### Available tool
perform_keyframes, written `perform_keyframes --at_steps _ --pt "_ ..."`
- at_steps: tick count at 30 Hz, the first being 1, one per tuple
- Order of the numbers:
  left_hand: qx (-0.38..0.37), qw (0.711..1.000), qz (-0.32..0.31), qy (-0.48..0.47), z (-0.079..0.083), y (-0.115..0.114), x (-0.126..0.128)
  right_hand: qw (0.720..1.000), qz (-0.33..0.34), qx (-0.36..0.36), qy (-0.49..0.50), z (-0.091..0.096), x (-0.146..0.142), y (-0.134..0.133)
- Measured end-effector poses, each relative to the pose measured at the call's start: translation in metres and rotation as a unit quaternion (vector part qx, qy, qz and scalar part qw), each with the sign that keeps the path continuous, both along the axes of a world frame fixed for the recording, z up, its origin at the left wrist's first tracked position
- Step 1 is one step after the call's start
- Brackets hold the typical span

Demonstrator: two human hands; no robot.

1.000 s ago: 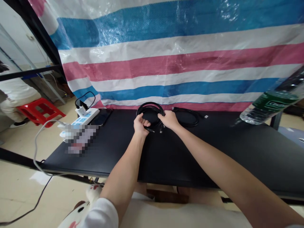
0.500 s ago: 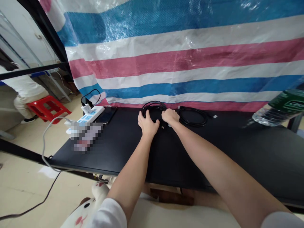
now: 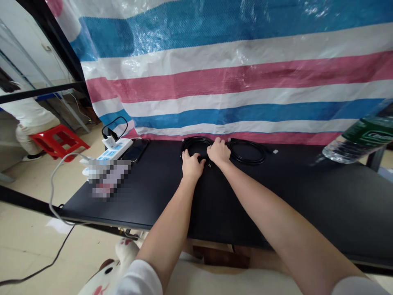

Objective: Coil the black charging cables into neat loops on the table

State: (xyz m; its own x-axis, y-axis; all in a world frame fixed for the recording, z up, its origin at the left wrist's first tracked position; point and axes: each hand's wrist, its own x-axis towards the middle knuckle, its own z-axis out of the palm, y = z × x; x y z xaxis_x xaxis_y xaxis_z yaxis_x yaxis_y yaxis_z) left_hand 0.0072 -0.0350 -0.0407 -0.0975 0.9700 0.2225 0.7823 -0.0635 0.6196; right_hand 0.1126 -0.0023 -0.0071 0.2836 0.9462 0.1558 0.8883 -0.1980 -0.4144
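Note:
A coiled black cable (image 3: 196, 140) lies flat on the black tabletop (image 3: 239, 196), close to the striped sheet. My left hand (image 3: 192, 166) holds the near left side of the coil, thumb towards the right. My right hand (image 3: 219, 152) is on the coil's right side with its fingers bent over it; the fingertips are partly hidden. A small plug end (image 3: 210, 165) shows between the two hands. Just right of my right hand, a second coiled black cable (image 3: 248, 161) rests on the table, with a light tag (image 3: 275, 151) at its end.
At left are a white power strip (image 3: 115, 150) with chargers, a dark phone (image 3: 136, 149) and a blurred-out item (image 3: 112, 180). A water bottle (image 3: 353, 141) lies tilted at right. The striped sheet (image 3: 215, 78) hangs behind. A person sits on a red stool (image 3: 59, 141) beyond.
The first coil, raised at its far edge before, now lies lower and flatter. My right hand has loosened from a fist, its fingers reaching further out. My left fingers have drawn closer together.

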Motion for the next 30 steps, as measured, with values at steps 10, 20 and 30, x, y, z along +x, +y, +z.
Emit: perform_keyframes --at_steps 10,20,30 --pt "0.02 0.998 -0.021 0.048 -0.001 0.002 -0.001 0.978 0.203 0.003 -0.058 -0.008 0.016 -0.001" --pt "0.069 0.997 -0.011 0.018 -0.003 0.004 0.0 0.971 0.222 0.089 -0.018 -0.026 0.065 -0.029" --pt "0.076 0.997 -0.006 -0.008 -0.002 0.005 0.001 0.978 -0.053 0.193 0.053 -0.039 0.127 -0.042"
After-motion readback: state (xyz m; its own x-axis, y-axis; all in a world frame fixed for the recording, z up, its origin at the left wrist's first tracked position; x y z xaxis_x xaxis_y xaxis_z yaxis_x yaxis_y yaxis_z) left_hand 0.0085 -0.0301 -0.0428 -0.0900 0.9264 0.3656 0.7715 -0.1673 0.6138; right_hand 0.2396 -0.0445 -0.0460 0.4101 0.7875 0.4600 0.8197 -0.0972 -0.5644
